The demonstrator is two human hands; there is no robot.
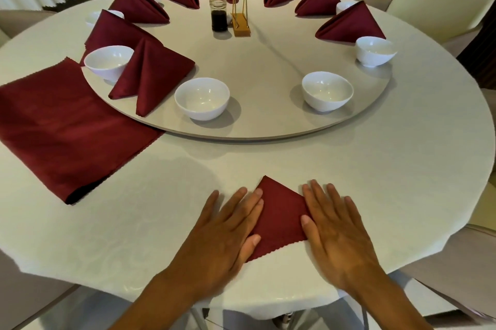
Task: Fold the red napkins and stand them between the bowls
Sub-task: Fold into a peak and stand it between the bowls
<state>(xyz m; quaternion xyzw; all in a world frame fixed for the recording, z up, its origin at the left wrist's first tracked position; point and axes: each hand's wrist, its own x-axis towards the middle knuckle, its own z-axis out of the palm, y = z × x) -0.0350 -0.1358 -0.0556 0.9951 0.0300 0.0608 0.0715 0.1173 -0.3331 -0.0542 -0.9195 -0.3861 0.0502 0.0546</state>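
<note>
Red napkin (279, 218) lies part-folded at the near desk (375, 168) edge; I press it with my left hand (228, 230) and right hand (335, 230) flat, fingers straight; next, finish folding, then stand it between bowls (201, 98)

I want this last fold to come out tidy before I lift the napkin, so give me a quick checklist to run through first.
1. Napkin being folded lies flat on the tablecloth: ok.
2. Left hand pressing its left edge, fingers straight: ok.
3. Right hand pressing its right edge, fingers straight: ok.
4. Edges under the hands aligned: cannot tell, hidden.
5. Free gap between the two near bowls on the turntable: ok.
6. Spare flat napkins left of the work area, not touching it: ok.
</note>
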